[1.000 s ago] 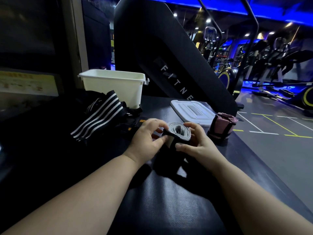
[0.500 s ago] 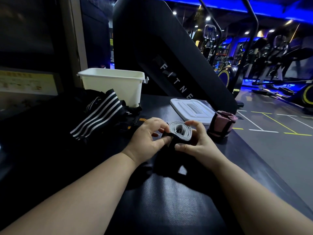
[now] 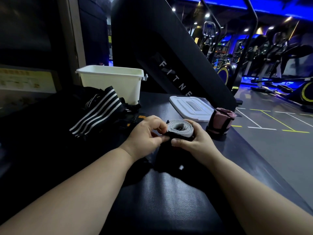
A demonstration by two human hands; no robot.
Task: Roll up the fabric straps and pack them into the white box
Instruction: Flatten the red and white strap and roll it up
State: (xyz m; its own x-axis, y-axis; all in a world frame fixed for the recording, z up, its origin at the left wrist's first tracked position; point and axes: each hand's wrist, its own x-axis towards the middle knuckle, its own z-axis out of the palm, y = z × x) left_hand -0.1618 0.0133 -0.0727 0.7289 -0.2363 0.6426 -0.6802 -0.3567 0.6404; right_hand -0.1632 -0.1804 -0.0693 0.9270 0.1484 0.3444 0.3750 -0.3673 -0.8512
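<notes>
Head camera, looking down along two bare forearms to a dark padded bench (image 3: 169, 200) in a dim, blue-lit gym. Between the hands sits a grey fabric strap (image 3: 180, 129), wound into a flattened oval coil with its spiral end facing up. The left hand (image 3: 145, 135) pinches the coil's left end between thumb and curled fingers. The right hand (image 3: 196, 141) wraps the right end and the near side. Both grips are clamped on the coil, so its long axis runs left to right from one hand to the other. Dark fabric (image 3: 169, 158) trails from under the coil towards the person; it is too dark to tell how much is left unwound.

The open white plastic box (image 3: 111, 85) stands at the back of the bench, beyond the hands and off to their left, well apart from the coil. The left hand looks the nearer to it, so the coil would likely travel away and leftwards to go in. Between box and hands lies a heap of black straps with white stripes (image 3: 100, 109), touching the box's foot. To the right, a flat white lid (image 3: 191, 106) lies on the bench. Just beside it stands a pink rolled strap with black edging (image 3: 220, 123), not yet packed. A slanted black machine panel (image 3: 169, 53) rises behind
</notes>
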